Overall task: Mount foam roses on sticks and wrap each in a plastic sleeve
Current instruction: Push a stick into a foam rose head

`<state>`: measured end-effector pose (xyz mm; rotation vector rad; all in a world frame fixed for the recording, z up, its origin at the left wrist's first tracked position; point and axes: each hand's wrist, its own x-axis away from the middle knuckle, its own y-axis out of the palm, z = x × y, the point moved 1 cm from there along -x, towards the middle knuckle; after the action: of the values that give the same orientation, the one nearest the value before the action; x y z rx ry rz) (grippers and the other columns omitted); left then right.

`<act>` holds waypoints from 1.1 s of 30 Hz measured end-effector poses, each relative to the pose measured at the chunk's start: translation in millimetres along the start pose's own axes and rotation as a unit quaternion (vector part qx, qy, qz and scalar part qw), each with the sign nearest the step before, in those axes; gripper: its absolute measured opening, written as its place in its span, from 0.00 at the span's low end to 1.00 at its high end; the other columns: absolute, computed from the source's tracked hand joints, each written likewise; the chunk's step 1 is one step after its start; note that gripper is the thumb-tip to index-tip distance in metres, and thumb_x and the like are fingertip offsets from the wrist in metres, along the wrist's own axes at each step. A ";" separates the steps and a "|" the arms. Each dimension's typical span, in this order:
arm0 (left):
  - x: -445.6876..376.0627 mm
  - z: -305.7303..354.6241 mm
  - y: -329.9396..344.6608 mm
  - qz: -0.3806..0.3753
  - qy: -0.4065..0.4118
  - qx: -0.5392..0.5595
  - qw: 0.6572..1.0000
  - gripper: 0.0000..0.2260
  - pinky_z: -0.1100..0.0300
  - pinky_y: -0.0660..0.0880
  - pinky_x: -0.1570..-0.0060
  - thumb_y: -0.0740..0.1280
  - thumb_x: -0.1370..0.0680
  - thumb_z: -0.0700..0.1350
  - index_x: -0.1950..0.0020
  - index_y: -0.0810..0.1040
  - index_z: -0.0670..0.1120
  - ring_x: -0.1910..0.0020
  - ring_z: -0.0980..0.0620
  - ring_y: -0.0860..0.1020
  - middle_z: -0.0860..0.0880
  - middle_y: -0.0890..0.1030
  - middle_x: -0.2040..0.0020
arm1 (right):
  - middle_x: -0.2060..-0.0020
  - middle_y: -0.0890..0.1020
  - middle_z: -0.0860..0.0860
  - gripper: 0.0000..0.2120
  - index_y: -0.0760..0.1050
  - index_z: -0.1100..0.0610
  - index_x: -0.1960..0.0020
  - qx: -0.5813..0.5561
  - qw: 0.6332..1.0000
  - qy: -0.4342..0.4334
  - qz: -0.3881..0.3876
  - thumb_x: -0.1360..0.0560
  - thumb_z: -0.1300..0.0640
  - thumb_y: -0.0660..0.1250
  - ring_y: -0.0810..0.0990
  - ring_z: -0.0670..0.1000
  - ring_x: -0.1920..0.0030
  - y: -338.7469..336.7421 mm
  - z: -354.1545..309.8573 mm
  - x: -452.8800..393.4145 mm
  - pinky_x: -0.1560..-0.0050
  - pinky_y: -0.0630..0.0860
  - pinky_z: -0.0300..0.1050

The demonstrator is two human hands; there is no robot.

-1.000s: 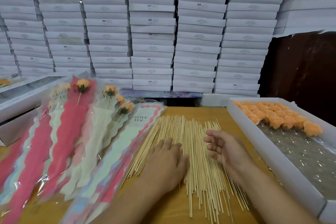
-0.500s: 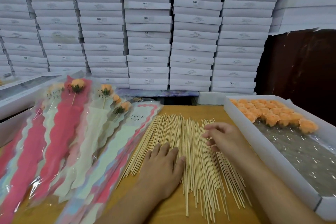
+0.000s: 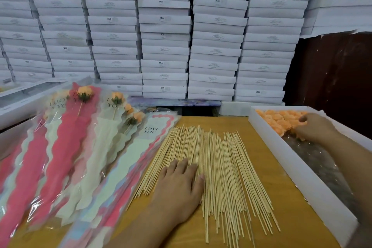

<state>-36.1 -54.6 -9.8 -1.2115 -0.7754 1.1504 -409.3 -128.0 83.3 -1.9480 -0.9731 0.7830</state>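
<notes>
Several thin wooden sticks [image 3: 221, 157] lie fanned out on the wooden table [image 3: 259, 147]. My left hand [image 3: 179, 185] rests flat on their left part, fingers straight. Orange foam roses [image 3: 277, 120] are heaped at the far end of a white box [image 3: 281, 159] on the right. My right hand [image 3: 315, 127] is inside that box on the roses, fingers bent down among them; whether it grips one is hidden. On the left lie plastic sleeves [image 3: 66, 147], pink and cream, some holding a rose on a stick [image 3: 85, 91]. A sleeve printed LOVE YOU [image 3: 141, 147] lies beside the sticks.
A wall of stacked white cartons [image 3: 165, 36] rises right behind the table. Another white box [image 3: 20, 104] sits at the far left. Crinkled clear film [image 3: 322, 163] lines the near part of the rose box. A dark brown panel [image 3: 332, 70] stands at the back right.
My right hand has left the sticks and moved right into the box, onto the roses. My left hand has stayed flat on the sticks.
</notes>
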 end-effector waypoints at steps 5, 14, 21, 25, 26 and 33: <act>-1.2 -0.7 0.6 -0.002 0.001 0.002 1.000 0.28 0.48 0.46 0.20 0.43 0.17 0.64 0.20 0.58 0.57 0.19 0.50 0.50 0.53 0.56 0.18 | 0.31 0.71 0.65 0.27 0.65 0.58 0.25 0.103 0.994 -0.016 -0.029 0.22 0.55 0.66 0.74 0.64 0.37 24.9 24.0 -23.5 0.39 0.75 0.57; -0.9 -0.3 -0.1 -0.013 0.000 -0.002 1.000 0.28 0.47 0.47 0.21 0.43 0.18 0.64 0.20 0.57 0.57 0.19 0.50 0.50 0.53 0.55 0.18 | 0.38 0.74 0.63 0.14 0.71 0.59 0.35 0.112 0.993 -0.029 0.013 0.20 0.61 0.61 0.75 0.62 0.45 35.3 25.1 -35.8 0.44 0.76 0.57; -1.2 -0.5 0.4 -0.002 0.003 -0.003 1.000 0.27 0.47 0.48 0.21 0.43 0.17 0.64 0.20 0.59 0.57 0.19 0.50 0.51 0.53 0.56 0.18 | 0.60 0.76 0.60 0.05 0.74 0.63 0.54 0.047 0.996 -0.038 0.068 0.27 0.71 0.65 0.72 0.59 0.58 24.0 13.9 -22.7 0.62 0.68 0.48; -1.5 -0.6 -0.1 -0.003 0.004 0.003 1.000 0.27 0.47 0.48 0.21 0.44 0.17 0.64 0.21 0.60 0.56 0.19 0.50 0.51 0.53 0.57 0.18 | 0.52 0.78 0.64 0.15 0.77 0.64 0.42 0.033 0.992 -0.044 0.113 0.29 0.69 0.65 0.76 0.65 0.51 1.1 -10.6 -11.7 0.53 0.73 0.53; -1.1 -0.4 -0.7 -0.002 0.003 0.005 1.000 0.27 0.47 0.48 0.21 0.44 0.17 0.64 0.21 0.60 0.56 0.19 0.50 0.52 0.53 0.58 0.19 | 0.45 0.78 0.65 0.20 0.75 0.62 0.37 0.026 0.992 -0.046 0.112 0.29 0.68 0.65 0.76 0.67 0.47 -4.5 -19.1 -8.3 0.49 0.74 0.55; -0.8 1.4 -12.9 0.123 0.003 0.095 0.988 0.24 0.56 0.63 0.26 0.55 0.18 0.61 0.25 0.70 0.53 0.28 0.55 0.67 0.54 0.72 0.28 | 0.42 0.76 0.49 0.34 0.69 0.51 0.29 -0.171 0.970 -0.169 -0.014 0.32 0.62 0.76 0.78 0.49 0.54 -1.8 -101.4 69.0 0.62 0.71 0.42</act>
<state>-34.4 -54.4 3.1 -1.1707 -0.5067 1.3875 -294.8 -107.8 122.4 -2.1246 -1.4163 1.0056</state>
